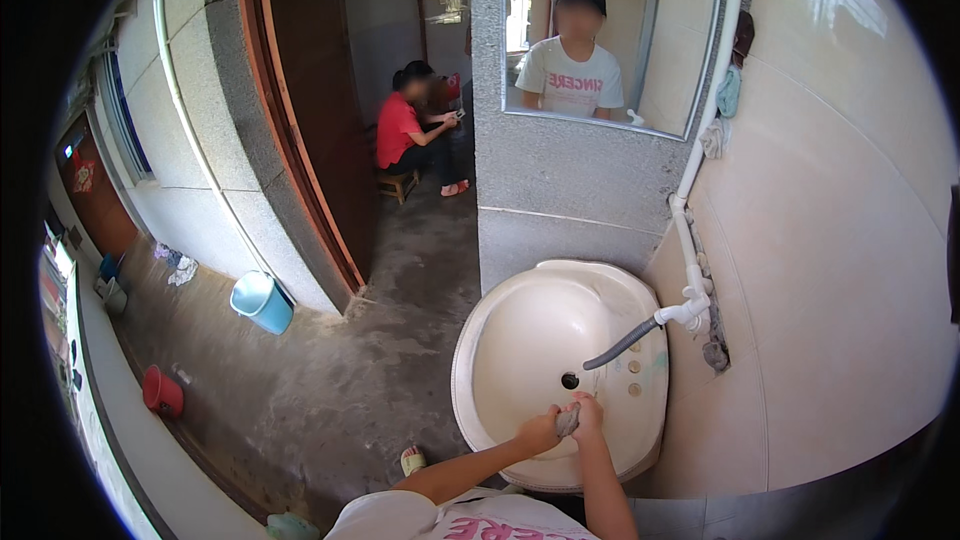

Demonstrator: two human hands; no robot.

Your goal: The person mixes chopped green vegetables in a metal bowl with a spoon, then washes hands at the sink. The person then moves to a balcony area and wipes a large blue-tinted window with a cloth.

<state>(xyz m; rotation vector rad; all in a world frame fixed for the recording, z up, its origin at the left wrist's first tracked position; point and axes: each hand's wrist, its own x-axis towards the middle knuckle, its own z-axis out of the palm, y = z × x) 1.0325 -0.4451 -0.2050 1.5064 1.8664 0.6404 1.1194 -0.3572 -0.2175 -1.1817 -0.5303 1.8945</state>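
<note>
Both of my hands grip a bunched grey cloth (568, 421) over the near part of a cream washbasin (517, 330). My left hand (538, 431) closes on it from the left, and my right hand (588, 414) from the right. Just beyond the hands is the basin's dark drain hole (570, 380). A grey flexible hose (621, 344) hangs from the white plastic tap (686, 310) on the right wall, its end above the bowl. No stream of water can be made out.
A mirror (637, 37) hangs above the basin. Through the doorway, a person in red (401, 131) sits on a wooden stool (399, 184). On the floor at left stand a light blue bucket (262, 304) and a red bucket (163, 392). Cloths (727, 92) hang at the white wall pipe (694, 165).
</note>
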